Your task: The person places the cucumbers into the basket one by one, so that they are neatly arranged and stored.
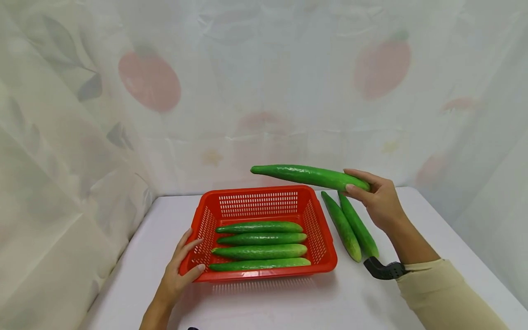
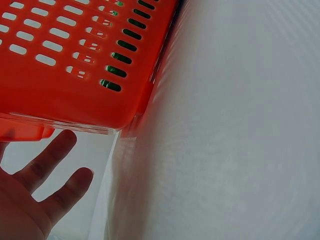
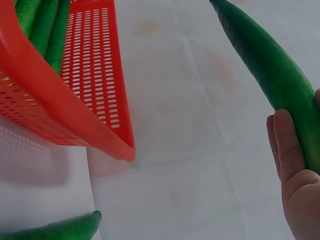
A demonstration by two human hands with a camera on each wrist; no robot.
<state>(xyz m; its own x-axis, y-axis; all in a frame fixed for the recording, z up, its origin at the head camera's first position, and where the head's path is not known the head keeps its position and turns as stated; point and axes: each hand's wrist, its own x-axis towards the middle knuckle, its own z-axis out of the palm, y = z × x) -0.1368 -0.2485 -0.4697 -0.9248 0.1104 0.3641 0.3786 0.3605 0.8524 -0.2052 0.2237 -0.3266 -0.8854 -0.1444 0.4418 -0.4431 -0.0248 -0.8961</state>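
My right hand [image 1: 381, 197] holds a green cucumber [image 1: 301, 175] by its paler end, thumb on the near side and fingers behind. The cucumber is raised, its narrow tip pointing left above the back rim of a red plastic basket [image 1: 257, 275]. In the right wrist view, fingers [image 3: 287, 142] lie along this cucumber [image 3: 275, 65]. Four, that is several, cucumbers [image 1: 261, 251] lie side by side crosswise in the basket. My left hand [image 1: 175, 275] rests at the basket's left rim, thumb and a finger reaching over it. Straight, spread fingers [image 2: 65, 192] show beside the rim in the left wrist view.
Two more cucumbers [image 1: 342, 227] lie on the white table [image 1: 136, 270], right of the basket. A pale curtain [image 1: 264, 91] with faded fruit prints hangs behind the table and along both sides. A black strap [image 1: 385, 269] is around my right wrist.
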